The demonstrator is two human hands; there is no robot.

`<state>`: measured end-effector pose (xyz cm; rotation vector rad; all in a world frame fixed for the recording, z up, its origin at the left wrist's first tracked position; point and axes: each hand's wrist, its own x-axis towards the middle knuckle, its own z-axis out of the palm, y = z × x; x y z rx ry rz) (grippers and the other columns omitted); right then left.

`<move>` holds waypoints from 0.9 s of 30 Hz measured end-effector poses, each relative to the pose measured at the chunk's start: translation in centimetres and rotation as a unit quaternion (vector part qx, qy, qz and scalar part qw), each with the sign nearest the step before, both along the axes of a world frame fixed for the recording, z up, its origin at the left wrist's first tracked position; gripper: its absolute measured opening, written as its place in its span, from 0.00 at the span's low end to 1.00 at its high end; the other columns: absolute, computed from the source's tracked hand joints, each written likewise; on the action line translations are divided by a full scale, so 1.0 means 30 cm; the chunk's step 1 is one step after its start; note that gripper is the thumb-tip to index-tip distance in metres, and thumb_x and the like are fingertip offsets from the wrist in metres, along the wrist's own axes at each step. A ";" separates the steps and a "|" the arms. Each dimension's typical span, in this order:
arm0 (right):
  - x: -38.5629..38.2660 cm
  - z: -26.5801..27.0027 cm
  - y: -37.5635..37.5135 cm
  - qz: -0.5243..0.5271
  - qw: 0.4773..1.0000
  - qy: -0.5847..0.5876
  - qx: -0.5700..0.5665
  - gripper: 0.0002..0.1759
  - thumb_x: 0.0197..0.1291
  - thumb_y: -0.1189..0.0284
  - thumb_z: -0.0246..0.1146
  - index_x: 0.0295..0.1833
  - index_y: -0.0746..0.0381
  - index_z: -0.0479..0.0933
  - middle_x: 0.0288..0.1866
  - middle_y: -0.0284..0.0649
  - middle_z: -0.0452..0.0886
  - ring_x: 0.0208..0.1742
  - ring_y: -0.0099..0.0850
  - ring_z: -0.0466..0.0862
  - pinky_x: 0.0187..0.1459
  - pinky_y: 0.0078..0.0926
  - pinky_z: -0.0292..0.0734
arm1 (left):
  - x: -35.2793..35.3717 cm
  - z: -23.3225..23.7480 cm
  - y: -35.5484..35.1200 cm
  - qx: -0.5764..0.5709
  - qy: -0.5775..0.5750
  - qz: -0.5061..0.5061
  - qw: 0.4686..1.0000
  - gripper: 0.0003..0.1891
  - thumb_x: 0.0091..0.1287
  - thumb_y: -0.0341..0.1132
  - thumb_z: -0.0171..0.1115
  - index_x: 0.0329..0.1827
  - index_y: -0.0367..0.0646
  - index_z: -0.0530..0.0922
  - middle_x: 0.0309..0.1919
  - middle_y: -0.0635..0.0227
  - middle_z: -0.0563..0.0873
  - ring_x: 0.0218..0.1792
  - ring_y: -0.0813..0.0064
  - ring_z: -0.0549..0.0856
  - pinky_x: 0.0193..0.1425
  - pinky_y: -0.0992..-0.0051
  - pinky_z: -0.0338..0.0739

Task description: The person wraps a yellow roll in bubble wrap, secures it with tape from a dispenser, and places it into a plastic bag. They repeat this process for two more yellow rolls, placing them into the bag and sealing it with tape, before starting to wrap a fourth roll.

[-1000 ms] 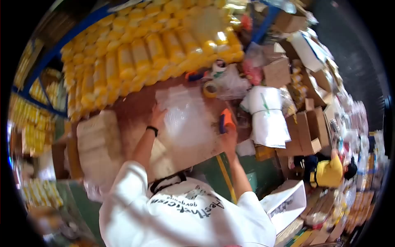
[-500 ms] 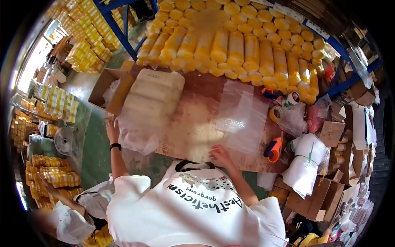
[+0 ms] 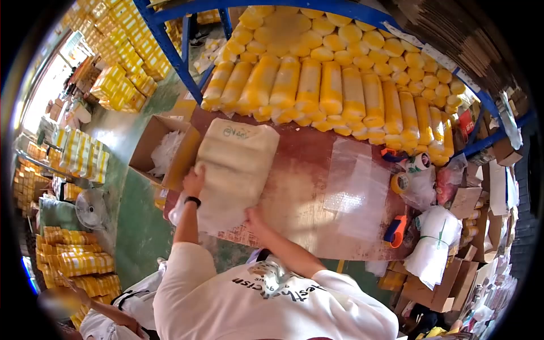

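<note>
A pale wrapped package [image 3: 237,161] with green handwriting near its far edge lies on the left part of the reddish table [image 3: 300,158]. Its clear plastic hangs toward my body. My left hand [image 3: 194,180], with a black band on the wrist, grips the left side of the package, fingers bent around the edge. At the near right corner, my right hand [image 3: 255,220] is closed on the plastic wrap. Clear plastic sheets [image 3: 354,178] lie flat to the right of the package.
An open cardboard box [image 3: 190,148] stands left of the package. Yellow rolls [image 3: 309,84] are stacked along the far side under a blue frame [image 3: 175,51]. Tape dispensers [image 3: 395,231], bags and cartons are at the right. A co-worker [image 3: 122,309] is at the lower left.
My left hand has moved from the box's near edge to the package's side. My right hand has moved left to the package's plastic. The view has shifted, so the table appears lower.
</note>
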<state>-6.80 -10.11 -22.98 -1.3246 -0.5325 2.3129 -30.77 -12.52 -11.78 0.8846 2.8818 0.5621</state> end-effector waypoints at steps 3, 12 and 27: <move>0.135 0.074 0.228 -0.062 0.997 -0.021 -0.039 0.18 0.43 0.82 0.51 0.45 0.63 0.73 0.33 0.41 0.74 0.26 0.33 0.75 0.23 0.34 0.73 | 0.167 0.080 0.019 -0.018 -0.065 0.023 0.997 0.34 0.64 0.64 0.48 0.48 0.35 0.75 0.36 0.41 0.83 0.41 0.40 0.81 0.47 0.49 0.73; 0.431 0.511 1.054 -0.057 0.884 -0.053 0.460 0.21 0.63 0.72 0.59 0.62 0.63 0.70 0.55 0.41 0.78 0.57 0.30 0.76 0.60 0.25 0.69 | 0.942 0.232 -0.001 -0.007 -0.537 -0.466 0.703 0.18 0.62 0.39 0.65 0.55 0.46 0.78 0.42 0.63 0.87 0.41 0.71 0.86 0.46 0.71 0.79; 0.520 0.132 0.737 0.251 0.818 -0.261 0.447 0.23 0.57 0.77 0.60 0.61 0.62 0.73 0.41 0.41 0.84 0.42 0.28 0.82 0.44 0.25 0.77 | 0.456 0.145 0.436 0.099 0.091 -0.317 0.939 0.26 0.64 0.43 0.58 0.63 0.42 0.69 0.66 0.53 0.67 0.69 0.52 0.62 0.67 0.36 0.48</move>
